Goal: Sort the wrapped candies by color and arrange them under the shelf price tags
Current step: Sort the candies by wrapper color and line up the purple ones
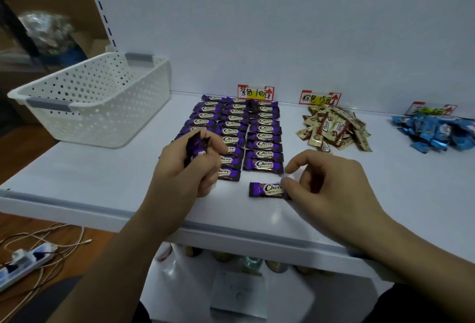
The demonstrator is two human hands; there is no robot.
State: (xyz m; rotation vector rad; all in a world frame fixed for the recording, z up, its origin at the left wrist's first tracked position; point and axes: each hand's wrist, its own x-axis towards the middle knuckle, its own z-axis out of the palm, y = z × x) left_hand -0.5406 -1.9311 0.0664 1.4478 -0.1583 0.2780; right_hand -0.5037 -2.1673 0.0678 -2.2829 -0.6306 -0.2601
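Observation:
Purple wrapped candies (263, 140) lie in three neat columns on the white shelf (102, 176), below a red and yellow price tag (255, 92). My left hand (190, 166) grips a small bunch of purple candies (196, 146) over the left column. My right hand (331, 181) pinches the right end of a single purple candy (264, 189) lying on the shelf in front of the right column. A loose heap of brown and gold candies (334, 128) sits under a second tag (320, 97). Blue candies (437, 132) are piled under a third tag (430, 110).
A white perforated basket (97, 99) stands at the back left of the shelf. The shelf's front edge (231, 232) runs under my wrists. A power strip with cables (28, 261) lies on the wooden floor at lower left.

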